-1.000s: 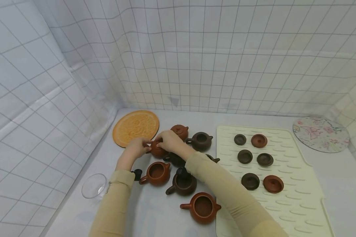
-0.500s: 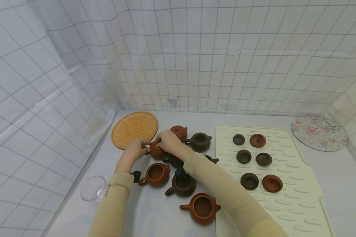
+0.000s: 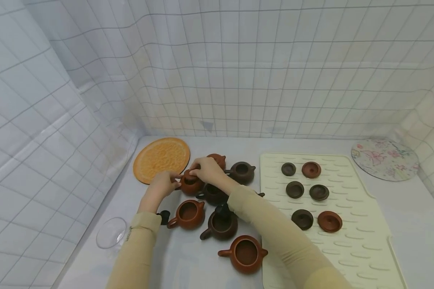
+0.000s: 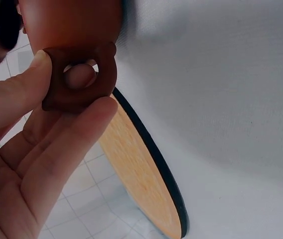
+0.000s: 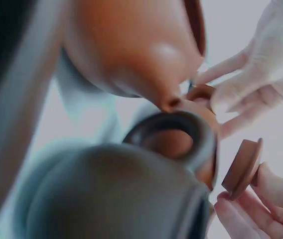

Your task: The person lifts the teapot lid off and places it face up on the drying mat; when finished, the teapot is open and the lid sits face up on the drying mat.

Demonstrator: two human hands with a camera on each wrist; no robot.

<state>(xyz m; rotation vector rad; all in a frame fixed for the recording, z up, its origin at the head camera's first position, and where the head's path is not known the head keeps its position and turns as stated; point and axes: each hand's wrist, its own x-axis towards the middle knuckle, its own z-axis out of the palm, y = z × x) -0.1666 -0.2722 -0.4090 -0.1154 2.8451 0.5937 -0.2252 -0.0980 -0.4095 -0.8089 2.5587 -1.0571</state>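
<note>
My left hand [image 3: 162, 186] pinches the looped handle [image 4: 109, 74] of a reddish-brown clay teapot [image 3: 191, 188] between thumb and fingers. Just over that pot's mouth, my right hand [image 3: 209, 170] holds its matching lid [image 5: 242, 169] by the knob. The lid is tilted and clear of the pot in the right wrist view. A dark teapot [image 3: 214, 193] sits right beside, partly under the right forearm. Another reddish teapot [image 3: 217, 159], with its lid on, stands behind the right hand.
Lidless teapots stand in front, among them a red one [image 3: 246, 253] and a dark one [image 3: 222, 228]. Several lids [image 3: 330, 221] lie on the cream mat [image 3: 361, 249] at right. An orange round mat [image 3: 160, 158], a clear glass [image 3: 111, 233] and a floral round mat [image 3: 385, 158] lie around.
The right hand has lifted the lid off the reddish-brown teapot, so its dark opening now shows. The left hand keeps its hold on the handle. The head view has shifted slightly.
</note>
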